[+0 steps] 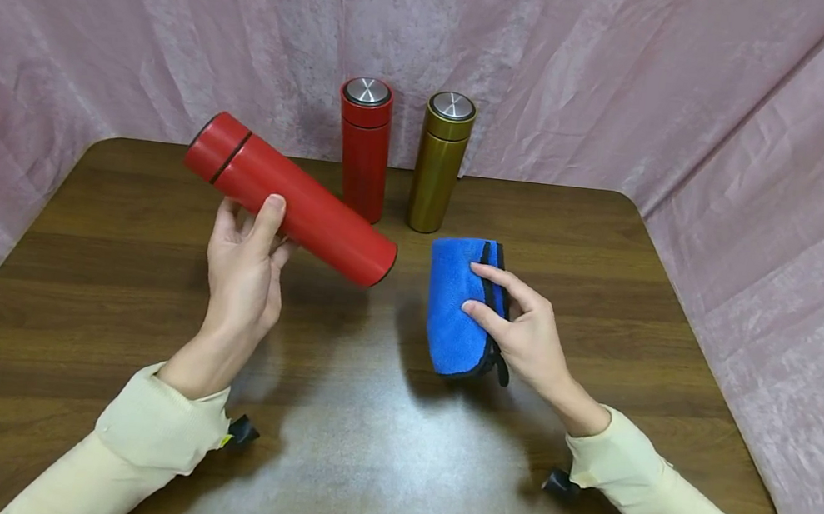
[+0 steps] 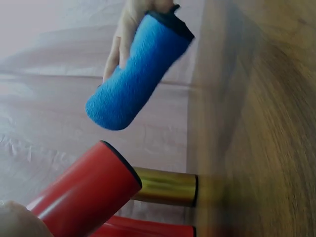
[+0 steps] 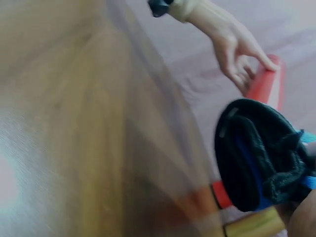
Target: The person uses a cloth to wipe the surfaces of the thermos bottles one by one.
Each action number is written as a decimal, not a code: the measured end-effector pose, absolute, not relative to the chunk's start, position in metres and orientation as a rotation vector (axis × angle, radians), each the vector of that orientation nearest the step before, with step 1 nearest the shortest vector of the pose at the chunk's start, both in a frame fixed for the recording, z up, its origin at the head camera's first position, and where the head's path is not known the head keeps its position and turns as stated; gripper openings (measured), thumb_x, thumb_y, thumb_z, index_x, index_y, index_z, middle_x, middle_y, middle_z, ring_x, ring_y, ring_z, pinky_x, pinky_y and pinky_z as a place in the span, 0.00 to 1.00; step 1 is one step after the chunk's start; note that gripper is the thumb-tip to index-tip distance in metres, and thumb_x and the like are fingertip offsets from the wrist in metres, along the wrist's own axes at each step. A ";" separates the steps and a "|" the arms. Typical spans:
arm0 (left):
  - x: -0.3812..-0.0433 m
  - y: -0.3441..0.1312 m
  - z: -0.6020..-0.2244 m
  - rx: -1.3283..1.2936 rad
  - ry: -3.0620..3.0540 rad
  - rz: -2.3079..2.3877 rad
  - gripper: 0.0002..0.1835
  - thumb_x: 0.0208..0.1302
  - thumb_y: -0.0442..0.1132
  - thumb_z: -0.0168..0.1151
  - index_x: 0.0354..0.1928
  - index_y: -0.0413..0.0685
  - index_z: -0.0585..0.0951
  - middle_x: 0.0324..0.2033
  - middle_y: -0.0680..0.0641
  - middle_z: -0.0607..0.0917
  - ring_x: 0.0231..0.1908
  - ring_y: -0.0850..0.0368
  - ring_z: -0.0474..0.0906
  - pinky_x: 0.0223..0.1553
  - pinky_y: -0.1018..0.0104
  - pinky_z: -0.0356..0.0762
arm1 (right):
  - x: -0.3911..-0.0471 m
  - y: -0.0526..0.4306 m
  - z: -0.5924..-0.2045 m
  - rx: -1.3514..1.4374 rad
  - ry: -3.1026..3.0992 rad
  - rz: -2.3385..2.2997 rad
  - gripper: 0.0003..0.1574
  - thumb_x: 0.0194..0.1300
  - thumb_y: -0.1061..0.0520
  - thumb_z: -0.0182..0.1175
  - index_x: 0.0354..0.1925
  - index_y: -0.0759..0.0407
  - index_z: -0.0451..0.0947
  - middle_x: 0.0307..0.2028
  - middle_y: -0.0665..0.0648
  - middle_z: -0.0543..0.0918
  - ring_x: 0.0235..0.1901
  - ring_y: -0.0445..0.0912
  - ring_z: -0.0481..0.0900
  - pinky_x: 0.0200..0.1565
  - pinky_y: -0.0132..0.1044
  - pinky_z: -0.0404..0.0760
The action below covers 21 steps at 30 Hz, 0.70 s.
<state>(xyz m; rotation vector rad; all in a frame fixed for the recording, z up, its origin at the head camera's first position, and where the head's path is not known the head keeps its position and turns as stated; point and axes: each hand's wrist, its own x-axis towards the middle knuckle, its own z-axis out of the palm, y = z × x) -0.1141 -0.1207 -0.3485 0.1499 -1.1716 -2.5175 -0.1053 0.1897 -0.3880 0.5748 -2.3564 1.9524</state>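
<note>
My left hand [image 1: 244, 273] grips a red thermos bottle [image 1: 304, 204] around its middle, thumb on top. The bottle is held up off the table, tilted, with its lid end to the upper left and its base toward the right. In my right hand [image 1: 525, 327] a folded blue cloth [image 1: 455, 312] with black edging is pinched between thumb and fingers, just right of the bottle's base. The left wrist view shows the blue cloth [image 2: 138, 69] above and apart from the red bottle's base [image 2: 94, 187].
A second red thermos [image 1: 365, 152] and a gold thermos [image 1: 440, 164] stand upright at the table's back edge, both with silver-topped lids. The brown wooden table [image 1: 593, 251] is bordered by pink curtains [image 1: 256, 23] behind and at the sides.
</note>
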 end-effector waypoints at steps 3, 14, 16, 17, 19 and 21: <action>-0.113 -0.120 -0.347 0.172 -1.113 -2.541 0.24 0.71 0.35 0.68 0.65 0.46 0.72 0.54 0.42 0.81 0.47 0.49 0.83 0.51 0.59 0.81 | -0.102 0.179 -0.395 0.594 -2.249 1.958 0.28 0.66 0.71 0.67 0.64 0.61 0.80 0.60 0.61 0.80 0.52 0.54 0.83 0.49 0.40 0.87; -0.108 -0.116 -0.341 0.312 -1.003 -2.662 0.19 0.74 0.42 0.64 0.62 0.49 0.74 0.54 0.45 0.80 0.51 0.50 0.80 0.52 0.60 0.80 | -0.092 0.144 -0.401 0.766 -2.015 1.811 0.29 0.58 0.79 0.69 0.58 0.67 0.82 0.57 0.62 0.82 0.49 0.55 0.84 0.47 0.46 0.89; -0.107 -0.116 -0.341 0.329 -0.978 -2.696 0.18 0.74 0.42 0.64 0.62 0.50 0.75 0.54 0.45 0.80 0.52 0.50 0.80 0.52 0.59 0.80 | -0.093 0.140 -0.401 0.804 -1.995 1.767 0.28 0.58 0.79 0.69 0.57 0.68 0.82 0.58 0.62 0.82 0.50 0.56 0.84 0.46 0.47 0.89; -0.107 -0.116 -0.341 0.338 -0.965 -2.710 0.18 0.74 0.43 0.64 0.62 0.50 0.75 0.54 0.45 0.80 0.53 0.50 0.79 0.52 0.59 0.81 | -0.094 0.138 -0.400 0.813 -1.987 1.747 0.28 0.58 0.78 0.70 0.56 0.68 0.82 0.58 0.62 0.82 0.50 0.56 0.84 0.46 0.48 0.89; -0.107 -0.116 -0.340 0.340 -0.943 -2.734 0.19 0.74 0.43 0.64 0.62 0.50 0.75 0.55 0.45 0.79 0.54 0.49 0.79 0.53 0.58 0.81 | -0.096 0.136 -0.399 0.817 -1.968 1.721 0.26 0.59 0.78 0.69 0.56 0.68 0.82 0.58 0.62 0.82 0.50 0.56 0.84 0.46 0.48 0.88; -0.106 -0.116 -0.340 0.324 -0.931 -2.753 0.20 0.73 0.43 0.64 0.63 0.50 0.74 0.56 0.45 0.79 0.56 0.49 0.78 0.54 0.58 0.81 | -0.101 0.134 -0.399 0.799 -1.951 1.700 0.25 0.60 0.76 0.69 0.56 0.68 0.83 0.58 0.61 0.82 0.50 0.56 0.84 0.47 0.47 0.88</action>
